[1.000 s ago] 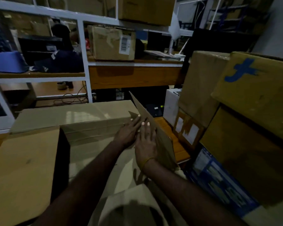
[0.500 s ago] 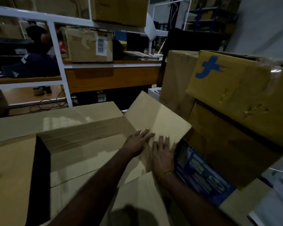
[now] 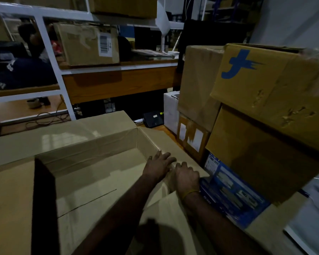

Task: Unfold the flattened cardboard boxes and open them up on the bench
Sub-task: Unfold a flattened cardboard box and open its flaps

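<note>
1. Two hands on one flap. The left hand (image 3: 159,163) and the right hand (image 3: 187,176) lie flat and spread, palms down, side by side on the right-end flap (image 3: 175,146) of the open cardboard box (image 3: 92,168). Neither hand grips anything; both press.

2. Location of the work piece: the box sits on the bench straight ahead, its cavity to the left of the left hand, its far flap (image 3: 63,131) beyond the fingertips, its near flap (image 3: 166,214) under the right forearm.

3. Step in hand, as judged: folding the end flap outward and creasing it at the score line so that it lies open.

4. Method note: keep the heels of both palms on the fold line, which runs just under the left hand's knuckles, and push outward and down evenly. Uneven pressure would likely buckle the panel off the score.

5. Clearance: just to the right of the right hand stand the blue printed carton (image 3: 232,190) and the stacked brown boxes (image 3: 265,100). The flap's outer edge appears to meet them, so full fold-back may need the box shifted left first.

6. Risk: the left wall (image 3: 42,199) stands upright unsupported; hard pressing at this end could rack the box.
</note>
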